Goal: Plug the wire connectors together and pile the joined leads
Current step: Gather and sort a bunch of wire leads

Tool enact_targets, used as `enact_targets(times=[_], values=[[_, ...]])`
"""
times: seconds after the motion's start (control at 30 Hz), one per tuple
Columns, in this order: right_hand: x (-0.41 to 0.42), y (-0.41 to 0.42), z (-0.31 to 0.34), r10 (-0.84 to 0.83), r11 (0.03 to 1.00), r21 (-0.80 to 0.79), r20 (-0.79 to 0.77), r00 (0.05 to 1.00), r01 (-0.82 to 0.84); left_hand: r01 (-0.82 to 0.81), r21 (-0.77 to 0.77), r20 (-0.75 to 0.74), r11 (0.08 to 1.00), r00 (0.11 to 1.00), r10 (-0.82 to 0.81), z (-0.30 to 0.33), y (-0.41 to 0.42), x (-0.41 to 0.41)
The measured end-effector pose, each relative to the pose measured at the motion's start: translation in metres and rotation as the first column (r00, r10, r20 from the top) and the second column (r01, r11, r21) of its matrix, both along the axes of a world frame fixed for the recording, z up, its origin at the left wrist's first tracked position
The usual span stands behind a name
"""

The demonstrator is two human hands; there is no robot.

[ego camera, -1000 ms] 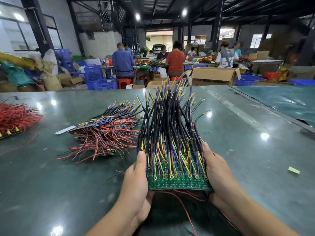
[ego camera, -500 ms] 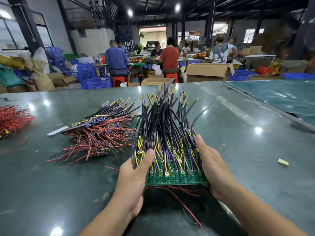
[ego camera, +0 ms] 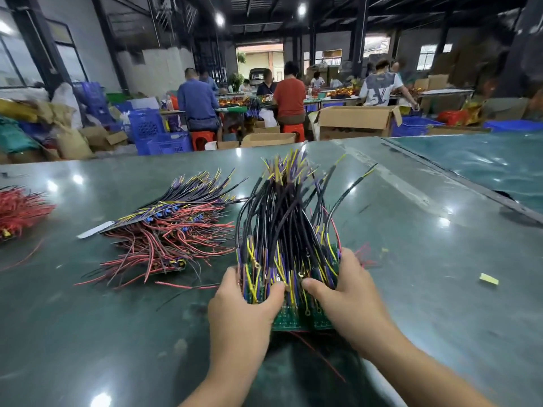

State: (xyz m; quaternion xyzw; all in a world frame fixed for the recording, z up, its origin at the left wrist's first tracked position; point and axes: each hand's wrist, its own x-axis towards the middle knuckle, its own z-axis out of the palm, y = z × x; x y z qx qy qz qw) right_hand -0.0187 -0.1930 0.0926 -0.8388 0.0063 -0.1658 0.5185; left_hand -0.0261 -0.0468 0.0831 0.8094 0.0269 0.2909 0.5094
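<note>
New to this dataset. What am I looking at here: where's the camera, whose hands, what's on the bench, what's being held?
There is no robot: a person works with bare hands, and the single wide-angle camera sits on their head, looking forward and down, so the arms enter from the bottom edge.

The left hand and right hand both grip a bundle of black leads with yellow and purple ends, fixed to a green circuit board. Each thumb lies across the front of the wires, so both hands have a closed grip on the bundle.

On the green table, left of the hands, lies a pile of red and black leads. A second heap of red wires sits at the far left edge, and a small yellow scrap lies to the right.

Behind the table, other workers sit among cardboard boxes and blue crates.
</note>
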Motion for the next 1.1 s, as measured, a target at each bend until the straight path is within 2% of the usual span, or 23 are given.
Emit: enact_targets(times=[0.07,0.13,0.23,0.33,0.4,0.47,0.67,0.73,0.87,0.93,1.07,1.1], values=[[-0.002,0.006,0.000,-0.020,0.999,-0.030,0.095,0.995,0.023,-0.020,0.035,0.016,0.999,1.000,0.020,0.005,-0.005,-0.003],[-0.003,0.006,0.002,-0.011,1.000,0.006,0.109,0.994,0.010,0.012,-0.013,0.007,1.000,1.000,-0.012,0.005,-0.002,-0.003],[0.000,-0.001,0.006,0.021,0.975,0.221,0.010,1.000,-0.023,0.081,-0.149,-0.041,0.986,0.995,-0.088,0.004,0.009,0.002],[0.002,-0.011,0.008,0.060,0.872,0.490,-0.066,0.996,-0.020,0.096,-0.324,-0.130,0.941,0.981,-0.144,0.002,0.017,0.006],[0.005,-0.021,0.010,0.037,0.819,0.573,-0.110,0.993,0.033,0.085,-0.457,-0.163,0.886,0.971,-0.177,0.001,0.023,0.008],[0.009,-0.034,0.012,0.006,0.784,0.616,-0.136,0.991,0.080,0.056,-0.521,-0.183,0.852,0.967,-0.176,0.003,0.033,0.010],[0.014,-0.068,0.018,-0.050,0.735,0.668,-0.118,0.992,0.117,0.009,-0.589,-0.152,0.808,0.981,-0.122,0.038,0.063,0.014],[0.015,-0.072,0.017,-0.051,0.712,0.691,-0.120,0.991,0.121,0.026,-0.598,-0.098,0.801,0.990,-0.105,0.060,0.073,0.021],[0.017,-0.068,0.012,-0.027,0.707,0.696,-0.148,0.989,0.124,0.008,-0.643,-0.094,0.766,0.992,-0.090,0.110,0.105,0.053],[0.016,-0.063,0.008,-0.006,0.718,0.686,-0.163,0.987,0.118,-0.012,-0.664,-0.132,0.747,0.986,-0.101,0.136,0.125,0.078],[0.010,-0.052,0.002,0.046,0.743,0.665,-0.154,0.987,0.069,-0.060,-0.605,-0.296,0.794,0.942,-0.155,0.158,0.157,0.116],[0.009,-0.048,0.001,0.056,0.751,0.658,-0.150,0.987,0.057,-0.059,-0.556,-0.357,0.829,0.918,-0.174,0.157,0.162,0.119]])
